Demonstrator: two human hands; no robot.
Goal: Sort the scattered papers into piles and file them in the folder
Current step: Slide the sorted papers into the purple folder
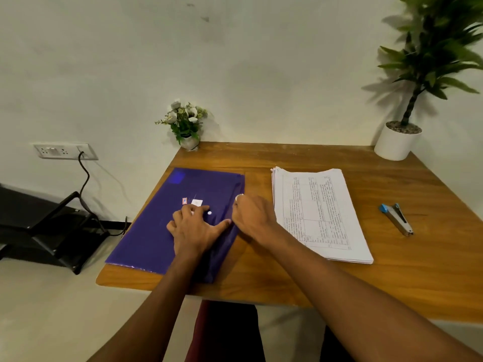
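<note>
On the worktop (326,288), papers (317,212) sit squared in one pile, unfiled, beside the closed purple folder (167,231). Left hand (194,231) flat on its cover; right hand (254,218) pinching its flap edge. Filing likely remains.

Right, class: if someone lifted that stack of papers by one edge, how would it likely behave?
The paper stack would probably sag rather than stay flat, since it looks like loose thin sheets. It may fan apart: the far-left corners already sit unevenly and no clip or staple shows. Being fairly thick, it is likely heavy enough to want both hands.
</note>
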